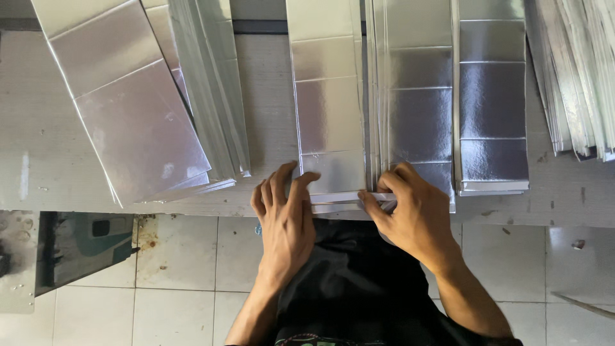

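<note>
A silver foil-faced strip (327, 109) lay at the bench's (38, 154) near edge — its end flap pressed flat under the left hand (285, 214), while the right hand (410, 214) pinched the fold. Similar stacks (490, 109) lay beside it.

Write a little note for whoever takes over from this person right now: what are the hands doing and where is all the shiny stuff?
Left hand: flat, fingers spread, pressing the near end of the middle silver sheet at the table edge.
Right hand: pinching the sheet's folded near edge.
Silver stacks: one angled at far left, one beside the right hand, more at far right.
Done: near edge looks partly creased.
Left: how many stacked sheets are folded can't be told.
</note>
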